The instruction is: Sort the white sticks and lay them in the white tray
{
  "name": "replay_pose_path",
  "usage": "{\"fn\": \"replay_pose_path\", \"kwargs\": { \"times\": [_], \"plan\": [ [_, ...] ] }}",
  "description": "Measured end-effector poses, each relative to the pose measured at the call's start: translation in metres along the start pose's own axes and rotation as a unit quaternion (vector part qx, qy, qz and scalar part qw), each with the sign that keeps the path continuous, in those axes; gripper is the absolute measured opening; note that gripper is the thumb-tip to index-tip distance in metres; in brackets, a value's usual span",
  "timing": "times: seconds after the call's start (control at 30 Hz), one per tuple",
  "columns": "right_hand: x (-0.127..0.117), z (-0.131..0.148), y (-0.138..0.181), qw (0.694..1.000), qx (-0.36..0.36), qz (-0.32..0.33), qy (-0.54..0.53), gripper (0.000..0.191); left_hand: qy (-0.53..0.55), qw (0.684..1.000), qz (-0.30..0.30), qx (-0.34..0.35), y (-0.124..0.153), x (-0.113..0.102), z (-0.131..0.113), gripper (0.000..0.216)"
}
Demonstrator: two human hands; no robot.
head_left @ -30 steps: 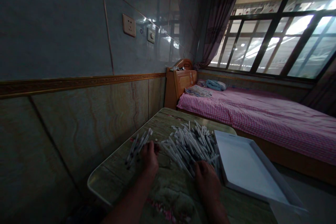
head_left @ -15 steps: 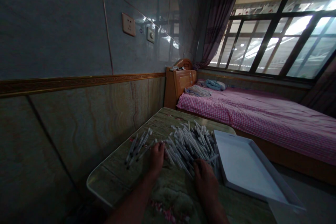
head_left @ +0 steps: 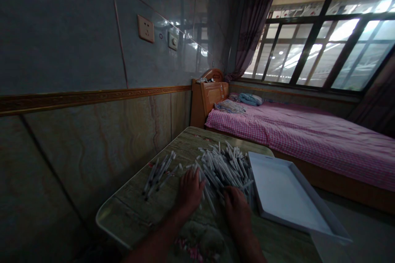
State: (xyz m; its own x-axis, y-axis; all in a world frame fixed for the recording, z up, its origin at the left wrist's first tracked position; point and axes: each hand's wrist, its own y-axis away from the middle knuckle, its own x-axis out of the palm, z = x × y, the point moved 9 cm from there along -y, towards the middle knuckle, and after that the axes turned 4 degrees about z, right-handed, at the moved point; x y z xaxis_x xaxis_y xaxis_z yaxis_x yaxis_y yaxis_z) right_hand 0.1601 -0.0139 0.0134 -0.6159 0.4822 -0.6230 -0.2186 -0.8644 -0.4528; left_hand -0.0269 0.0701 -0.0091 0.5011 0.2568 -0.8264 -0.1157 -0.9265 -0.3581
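Observation:
A heap of slim white and translucent pens [head_left: 226,166] lies on the table. At the heap's near left edge is my left hand [head_left: 190,189], its fingers curled over some pens whose ends stick out past the fingertips. My right hand [head_left: 237,207] rests against the near side of the heap with fingers bent inward; what lies inside them is hidden. Left of my left hand, a smaller group of pens [head_left: 159,174] with dark ends is spread roughly side by side, apart from the heap.
To the right, a shallow white tray [head_left: 286,189] reaches past the edge of the green patterned table [head_left: 129,209]. A tiled wall [head_left: 142,127] runs along the left. Beyond the table stands a bed [head_left: 277,127] with a pink checked sheet, near a window.
My left hand has moved right, from between the two groups onto the heap's left edge. My right hand stays by the heap with little movement. The view has shifted slightly.

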Motion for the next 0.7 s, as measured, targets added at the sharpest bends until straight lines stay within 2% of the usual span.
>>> {"fn": "replay_pose_path", "kwargs": {
  "times": [0.17, 0.4, 0.53, 0.63, 0.7],
  "plan": [
    [0.001, 0.003, 0.001, 1.0, -0.008, 0.009, 0.024, 0.026, -0.061, 0.997, 0.043, 0.005, -0.009, 0.012, -0.022, 0.058],
    [0.004, 0.003, 0.0, 0.999, -0.016, 0.016, 0.032, 0.023, -0.039, 0.996, 0.074, 0.005, -0.032, 0.027, -0.036, 0.058],
    [0.006, 0.002, 0.0, 0.999, -0.013, 0.025, 0.034, 0.022, 0.001, 0.991, 0.123, 0.047, -0.043, 0.037, -0.043, 0.059],
    [0.006, 0.003, 0.0, 0.999, -0.015, 0.022, 0.031, 0.022, 0.047, 0.987, 0.14, 0.065, -0.05, 0.034, -0.042, 0.057],
    [0.005, 0.002, 0.001, 0.999, -0.014, 0.02, 0.03, 0.022, 0.066, 0.989, 0.12, 0.055, -0.053, 0.022, -0.035, 0.053]
  ]
}}
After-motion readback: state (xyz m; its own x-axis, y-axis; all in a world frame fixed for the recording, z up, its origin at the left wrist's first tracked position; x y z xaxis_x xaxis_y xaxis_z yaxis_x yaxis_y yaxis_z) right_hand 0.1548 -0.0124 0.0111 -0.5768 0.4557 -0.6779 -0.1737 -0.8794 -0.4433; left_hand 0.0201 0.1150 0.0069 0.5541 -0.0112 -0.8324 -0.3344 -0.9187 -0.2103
